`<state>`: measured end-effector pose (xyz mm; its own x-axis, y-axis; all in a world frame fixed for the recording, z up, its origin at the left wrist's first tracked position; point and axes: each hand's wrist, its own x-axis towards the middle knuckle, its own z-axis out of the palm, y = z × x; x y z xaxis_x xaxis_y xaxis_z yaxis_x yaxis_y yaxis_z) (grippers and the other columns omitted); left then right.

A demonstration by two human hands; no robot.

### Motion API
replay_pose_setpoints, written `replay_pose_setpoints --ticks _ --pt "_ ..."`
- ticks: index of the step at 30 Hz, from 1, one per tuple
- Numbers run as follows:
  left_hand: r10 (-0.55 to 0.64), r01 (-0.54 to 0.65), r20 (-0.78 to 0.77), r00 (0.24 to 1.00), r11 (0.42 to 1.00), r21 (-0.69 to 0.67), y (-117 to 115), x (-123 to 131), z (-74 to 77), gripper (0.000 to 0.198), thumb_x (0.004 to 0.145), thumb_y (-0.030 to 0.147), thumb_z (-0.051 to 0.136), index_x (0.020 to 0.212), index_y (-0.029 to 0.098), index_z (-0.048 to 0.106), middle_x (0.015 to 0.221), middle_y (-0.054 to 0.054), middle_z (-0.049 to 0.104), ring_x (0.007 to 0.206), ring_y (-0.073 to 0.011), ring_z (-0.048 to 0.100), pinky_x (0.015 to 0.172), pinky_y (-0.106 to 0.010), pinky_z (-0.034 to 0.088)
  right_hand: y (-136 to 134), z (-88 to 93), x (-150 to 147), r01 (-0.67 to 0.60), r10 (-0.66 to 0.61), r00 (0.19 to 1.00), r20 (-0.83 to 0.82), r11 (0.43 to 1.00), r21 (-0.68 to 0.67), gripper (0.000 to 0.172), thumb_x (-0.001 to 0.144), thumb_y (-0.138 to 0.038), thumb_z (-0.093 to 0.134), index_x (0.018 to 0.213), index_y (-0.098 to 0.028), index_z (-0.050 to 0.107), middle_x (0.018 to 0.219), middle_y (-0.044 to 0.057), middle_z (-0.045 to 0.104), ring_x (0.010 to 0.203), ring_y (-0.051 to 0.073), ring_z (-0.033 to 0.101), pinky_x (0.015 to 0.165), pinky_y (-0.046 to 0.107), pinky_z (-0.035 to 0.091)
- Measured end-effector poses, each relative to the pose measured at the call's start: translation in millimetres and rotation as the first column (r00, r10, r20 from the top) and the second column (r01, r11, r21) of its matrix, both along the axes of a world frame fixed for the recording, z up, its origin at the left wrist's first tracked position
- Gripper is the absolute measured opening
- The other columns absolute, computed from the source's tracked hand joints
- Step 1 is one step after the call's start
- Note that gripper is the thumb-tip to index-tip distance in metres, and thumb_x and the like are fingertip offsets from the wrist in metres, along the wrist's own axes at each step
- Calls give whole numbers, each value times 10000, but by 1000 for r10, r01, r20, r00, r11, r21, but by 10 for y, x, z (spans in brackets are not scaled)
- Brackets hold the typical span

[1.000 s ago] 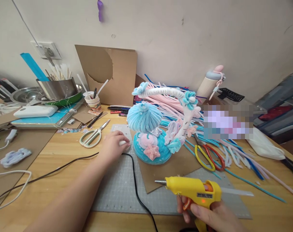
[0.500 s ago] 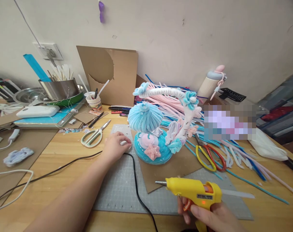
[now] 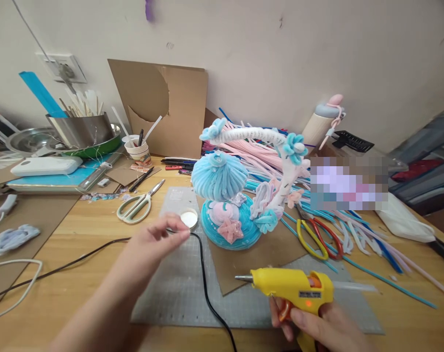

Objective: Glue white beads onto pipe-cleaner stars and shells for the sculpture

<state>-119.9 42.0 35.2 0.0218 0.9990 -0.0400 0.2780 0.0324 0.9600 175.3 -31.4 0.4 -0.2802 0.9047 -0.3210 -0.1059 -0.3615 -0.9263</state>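
My right hand (image 3: pixel 319 325) is wrapped round the handle of a yellow hot glue gun (image 3: pixel 293 283), with fingers at its orange trigger. The metal nozzle points left, and a clear glue stick (image 3: pixel 354 287) juts out of the back. My left hand (image 3: pixel 158 242) is raised over the cutting mat, thumb and fingertips pinched together; anything between them is too small to make out. Just beyond those fingertips sits a small round white dish (image 3: pixel 188 218). Right of it stands a pipe-cleaner lamp with a blue pleated shade (image 3: pixel 219 177), a curved white arm (image 3: pixel 290 181) and a blue base (image 3: pixel 210 234) bearing a pink starfish (image 3: pixel 230 231).
A black cord (image 3: pixel 204 278) crosses the grey cutting mat (image 3: pixel 170 303). White-handled scissors (image 3: pixel 136 208) lie left, red-and-yellow-handled scissors (image 3: pixel 312 239) right. Pipe cleaners (image 3: pixel 244 146) are heaped behind the lamp. A paper cup (image 3: pixel 137 150) and leaning cardboard (image 3: pixel 185 107) stand at the back.
My left hand has drawn back from the small dish towards me, fingertips now pinched, uncovering the dish. My right hand keeps the glue gun in nearly the same place. The view has shifted slightly.
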Motion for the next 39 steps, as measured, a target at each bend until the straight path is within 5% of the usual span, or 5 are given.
replay_pose_setpoints --ticks 3,7,14,26,39 --pt "85 83 519 851 953 -291 -310 273 -98 172 672 338 774 704 209 665 812 5 557 841 -155 490 781 -271 348 51 13 -13 32 -32 996 -85 999 0 326 717 -510 720 774 -189 710 768 70 695 623 174 596 609 312 466" --pt "151 244 751 643 889 -388 -497 535 -227 167 646 301 798 727 208 686 835 4 532 788 -137 430 730 -251 311 84 -69 -13 -23 38 978 -207 997 74 226 782 -441 701 871 -234 714 903 61 707 708 159 620 695 301 497" --pt "91 282 764 638 896 -342 -516 555 -232 178 645 358 797 685 218 695 858 -1 503 836 -156 397 742 -243 286 -8 -53 -73 -49 52 995 -88 998 41 367 725 -615 675 885 -290 732 831 50 712 708 189 616 662 319 502" --pt "26 309 771 636 907 -286 -562 557 -250 135 706 342 756 708 234 675 867 6 473 812 -151 384 728 -240 288 158 125 -139 -162 118 985 125 886 435 285 808 -582 595 868 -341 735 749 19 676 646 193 627 586 295 552" --pt "36 281 743 668 913 -296 -563 576 -233 155 681 345 781 675 226 682 843 -3 480 783 -152 399 704 -235 311 182 110 -171 -219 208 976 68 918 332 315 824 -602 559 890 -340 721 760 23 626 674 209 602 623 341 519"
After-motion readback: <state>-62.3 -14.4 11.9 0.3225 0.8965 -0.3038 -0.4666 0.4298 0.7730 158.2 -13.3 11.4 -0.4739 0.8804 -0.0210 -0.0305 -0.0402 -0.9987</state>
